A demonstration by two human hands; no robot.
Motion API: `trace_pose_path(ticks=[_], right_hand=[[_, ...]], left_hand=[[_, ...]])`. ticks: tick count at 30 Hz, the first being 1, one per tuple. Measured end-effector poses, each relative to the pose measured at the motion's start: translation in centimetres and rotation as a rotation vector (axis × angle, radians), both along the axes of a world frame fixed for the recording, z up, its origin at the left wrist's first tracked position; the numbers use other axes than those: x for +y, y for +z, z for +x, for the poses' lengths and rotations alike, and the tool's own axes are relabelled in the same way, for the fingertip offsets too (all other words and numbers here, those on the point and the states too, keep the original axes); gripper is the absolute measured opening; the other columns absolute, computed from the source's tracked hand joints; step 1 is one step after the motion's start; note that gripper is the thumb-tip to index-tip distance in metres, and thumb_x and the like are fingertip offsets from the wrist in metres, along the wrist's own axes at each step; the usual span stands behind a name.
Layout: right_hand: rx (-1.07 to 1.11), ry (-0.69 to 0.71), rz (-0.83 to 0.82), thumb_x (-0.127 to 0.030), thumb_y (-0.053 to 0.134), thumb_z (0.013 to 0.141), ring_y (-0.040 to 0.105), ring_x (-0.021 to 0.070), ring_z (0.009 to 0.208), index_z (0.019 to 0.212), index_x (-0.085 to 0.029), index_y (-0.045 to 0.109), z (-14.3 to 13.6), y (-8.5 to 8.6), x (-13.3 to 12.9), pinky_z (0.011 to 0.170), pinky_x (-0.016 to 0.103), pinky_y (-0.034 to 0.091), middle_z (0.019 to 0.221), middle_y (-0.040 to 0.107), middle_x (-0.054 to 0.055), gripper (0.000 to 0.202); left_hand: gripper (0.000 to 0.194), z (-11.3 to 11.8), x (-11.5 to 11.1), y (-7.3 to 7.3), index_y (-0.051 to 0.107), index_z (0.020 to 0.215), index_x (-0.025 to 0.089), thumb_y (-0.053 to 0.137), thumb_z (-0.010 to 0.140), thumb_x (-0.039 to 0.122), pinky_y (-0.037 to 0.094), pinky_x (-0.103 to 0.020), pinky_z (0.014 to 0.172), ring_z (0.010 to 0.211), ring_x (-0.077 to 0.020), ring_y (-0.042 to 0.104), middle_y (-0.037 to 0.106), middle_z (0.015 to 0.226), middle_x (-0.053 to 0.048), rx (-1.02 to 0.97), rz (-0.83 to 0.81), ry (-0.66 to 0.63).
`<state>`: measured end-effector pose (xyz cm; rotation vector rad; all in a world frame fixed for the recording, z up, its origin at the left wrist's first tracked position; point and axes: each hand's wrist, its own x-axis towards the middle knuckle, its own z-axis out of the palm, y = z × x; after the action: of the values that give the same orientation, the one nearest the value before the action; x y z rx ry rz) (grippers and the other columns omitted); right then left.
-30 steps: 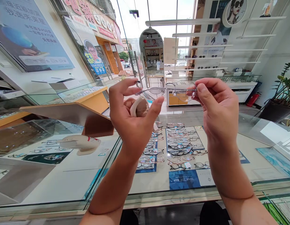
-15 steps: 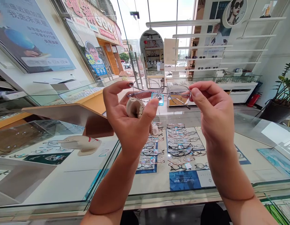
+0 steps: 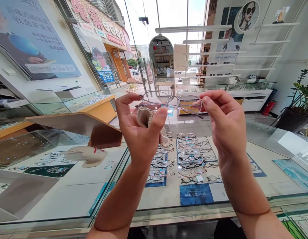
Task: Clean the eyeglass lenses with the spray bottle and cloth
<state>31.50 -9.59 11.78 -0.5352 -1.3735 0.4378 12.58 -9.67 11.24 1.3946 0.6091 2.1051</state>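
Thin metal-rimmed eyeglasses (image 3: 188,102) are held up between both hands, above the glass counter. My left hand (image 3: 141,136) is closed on the left side of the frame, index fingertip at the rim. A pale cloth with a patterned edge (image 3: 143,117) is bunched in the same palm and hangs below the thumb. With thumb and index finger, my right hand (image 3: 227,122) pinches the right outer end of the frame. A small blue-and-white tag (image 3: 170,110) shows behind the left thumb.
Under the glass counter (image 3: 144,212) lie rows of eyeglasses (image 3: 191,161) and a blue card (image 3: 196,194). To the left are a beige display form (image 3: 87,155) and a brown-topped stand (image 3: 69,121). An arched mirror (image 3: 161,63) stands beyond; a potted plant (image 3: 297,106) is at right.
The eyeglasses have tilted slightly, their right temple tip a little lower. My left hand has shifted slightly right and down, my right hand slightly left. Both keep their hold.
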Motion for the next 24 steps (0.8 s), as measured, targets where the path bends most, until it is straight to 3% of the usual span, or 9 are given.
trace_pose_path(ticks=[5,10,15,19,24], right_hand=[[-0.067,-0.005,0.026,-0.059,0.055,0.114,0.079,0.0206,0.104,0.119,-0.03,0.077,0.0,-0.2,0.6,0.093,0.04,0.064,0.112,0.08,0.004,0.037],[-0.248,-0.111,0.234,-0.044,0.079,0.101,0.074,0.0293,0.131,0.122,-0.034,0.081,-0.7,-0.3,0.8,0.114,0.054,0.06,0.129,0.081,0.003,0.023],[-0.319,-0.175,0.381,-0.031,0.082,0.101,0.075,0.0318,0.132,0.113,-0.037,0.085,-1.2,-0.1,0.8,0.119,0.061,0.056,0.131,0.085,0.001,0.014],[-0.37,-0.189,0.414,-0.032,0.085,0.1,0.076,0.0327,0.132,0.112,-0.038,0.087,-0.8,-0.1,0.9,0.121,0.064,0.055,0.129,0.087,-0.001,0.014],[-0.406,-0.156,0.455,-0.031,0.084,0.101,0.076,0.0313,0.131,0.114,-0.039,0.089,-0.5,-0.1,0.9,0.121,0.062,0.058,0.127,0.088,-0.002,0.016]], left_hand=[[0.05,0.1,0.0,0.9,0.061,0.113,0.029,0.1,0.082,0.038,0.036,-0.021,0.049,0.051,-0.0033,0.044,0.065,0.085,0.008,-0.148,-0.128,-0.304],[0.045,-0.2,0.8,1.5,0.061,0.096,0.021,0.094,0.084,0.049,0.03,-0.017,0.042,0.046,0.0009,0.032,0.072,0.091,0.002,-0.095,-0.397,-0.666],[0.035,-0.5,1.6,1.2,0.067,0.095,0.019,0.089,0.09,0.046,0.032,-0.015,0.04,0.044,-0.0004,0.032,0.073,0.085,0.001,-0.079,-0.548,-0.923],[0.028,-0.7,1.7,1.1,0.069,0.096,0.019,0.082,0.096,0.044,0.035,-0.015,0.04,0.042,-0.0014,0.034,0.072,0.08,0.001,-0.095,-0.637,-1.061],[0.026,-0.8,1.5,1.0,0.07,0.095,0.019,0.077,0.1,0.043,0.037,-0.015,0.042,0.042,-0.0021,0.036,0.07,0.077,0.001,-0.097,-0.691,-1.131]])
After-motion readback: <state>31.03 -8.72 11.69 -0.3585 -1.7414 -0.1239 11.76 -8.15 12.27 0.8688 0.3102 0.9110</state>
